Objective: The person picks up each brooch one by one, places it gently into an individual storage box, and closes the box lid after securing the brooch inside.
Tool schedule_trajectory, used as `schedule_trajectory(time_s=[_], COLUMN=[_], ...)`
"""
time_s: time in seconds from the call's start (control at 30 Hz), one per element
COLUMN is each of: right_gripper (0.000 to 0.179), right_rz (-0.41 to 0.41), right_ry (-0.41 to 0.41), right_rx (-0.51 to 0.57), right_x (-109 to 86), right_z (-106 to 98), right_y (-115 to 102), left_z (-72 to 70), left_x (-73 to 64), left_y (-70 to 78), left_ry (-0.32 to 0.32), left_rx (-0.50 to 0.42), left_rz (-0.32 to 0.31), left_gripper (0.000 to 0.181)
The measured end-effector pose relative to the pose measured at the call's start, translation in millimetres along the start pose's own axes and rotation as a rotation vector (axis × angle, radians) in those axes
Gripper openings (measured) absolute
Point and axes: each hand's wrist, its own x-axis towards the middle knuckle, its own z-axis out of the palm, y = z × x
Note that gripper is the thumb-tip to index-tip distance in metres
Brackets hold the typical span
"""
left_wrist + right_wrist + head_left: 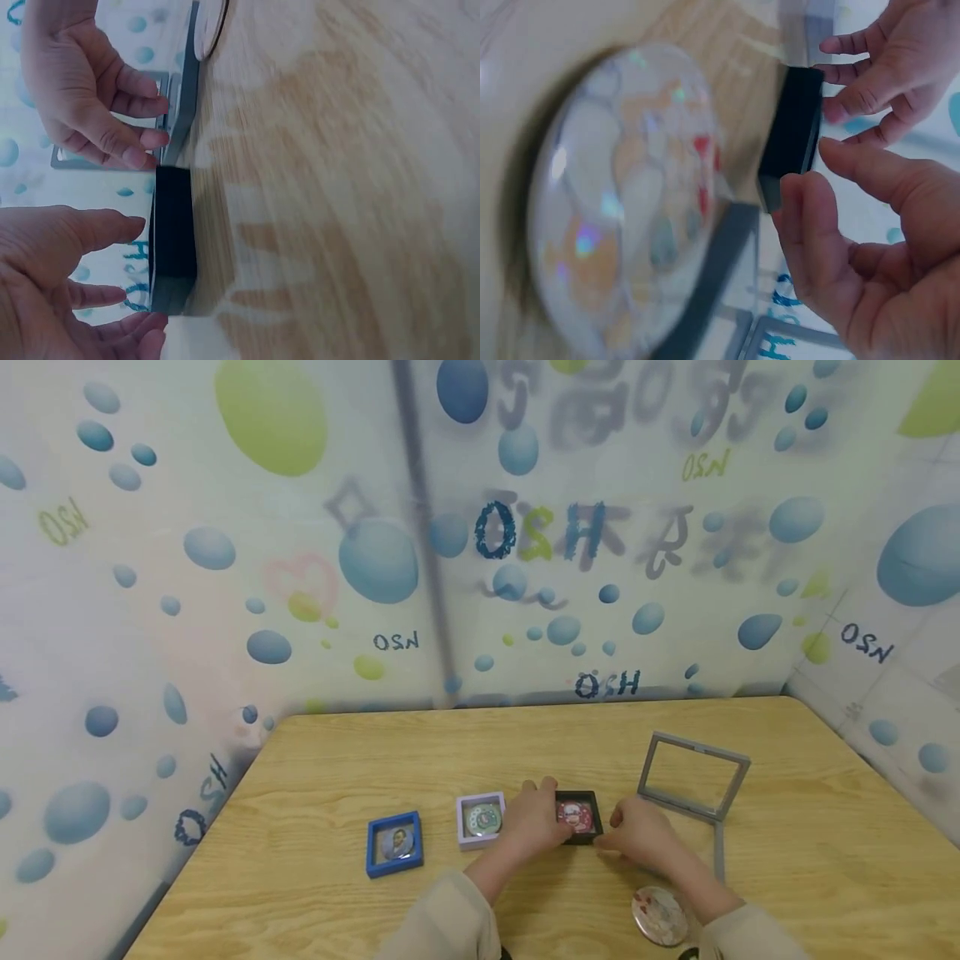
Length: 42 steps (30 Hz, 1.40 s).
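Note:
A small black display frame (588,838) with a round pink-and-red badge inside lies on the table. My left hand (531,818) holds it at its left end, thumb near the front edge and fingers toward the back. My right hand (643,837) is at the frame's right end, fingertips loosely bent right at the corner. Both hands flank the frame's dark side (174,240) in the left wrist view. A large round badge (630,202) lies below my right wrist. Behind my right hand stands an opened grey frame (678,803), one half raised.
To the left of my hands lie a lilac frame (463,842) with a green badge and a blue frame (371,852) with a portrait badge. The wooden table (360,752) ends at a wall covering (315,610) printed with bubbles.

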Motion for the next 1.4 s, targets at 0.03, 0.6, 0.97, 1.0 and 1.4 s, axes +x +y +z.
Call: schedule_trajectory(time_s=[0.03, 0.6, 0.97, 1.0, 1.4], right_gripper=[0.028, 0.03, 0.036, 0.036, 0.033], right_rz=[0.003, -0.172, 0.045, 0.038, 0.083], right_ry=[-0.01, -0.174, -0.072, -0.064, -0.06], right_rx=[0.009, -0.075, -0.148, -0.148, -0.144], right_x=[-2.3, -54.3, -66.7, -66.9, -68.5], right_z=[-4, -39, -17, -15, -10], right_y=[1, 38, 49, 50, 51], left_z=[0.4, 19.6, 38.2, 38.9, 41.2], left_x=[-1.2, -29.3, -37.5, -37.6, -36.1], left_y=[2.2, 50.0, 63.4, 63.7, 63.1], left_ry=[0.007, -0.297, -0.29, -0.281, -0.308], left_rx=[0.013, 0.036, 0.176, 0.187, 0.163], left_rz=[0.008, 0.203, 0.243, 0.25, 0.301], left_gripper=[0.061, 0.031, 0.031, 0.031, 0.027])
